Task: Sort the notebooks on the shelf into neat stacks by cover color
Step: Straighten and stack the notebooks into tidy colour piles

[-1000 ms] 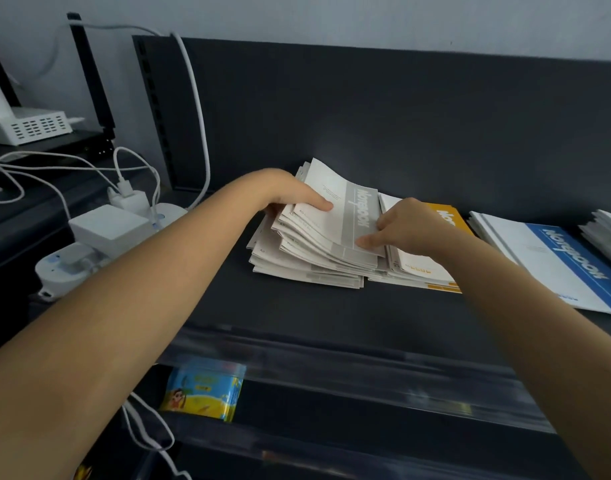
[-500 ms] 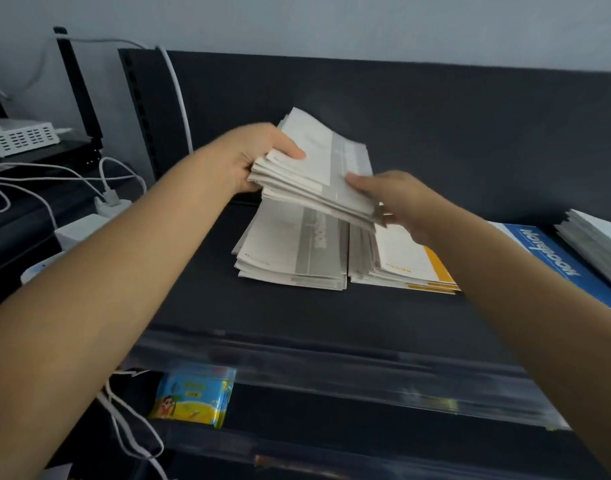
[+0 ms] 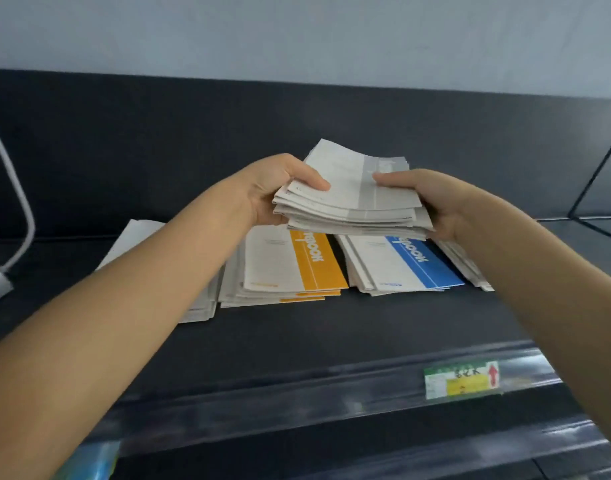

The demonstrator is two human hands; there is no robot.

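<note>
A person's left hand (image 3: 280, 188) and right hand (image 3: 432, 202) each grasp one side of a bundle of grey-covered notebooks (image 3: 352, 199), lifted above the orange stack (image 3: 297, 268) and blue stack (image 3: 408, 265) on the dark shelf (image 3: 331, 327), likely to square its edges.

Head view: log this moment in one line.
left hand: grips grey notebooks | right hand: grips same | position: held over orange stack, blue stack
</note>
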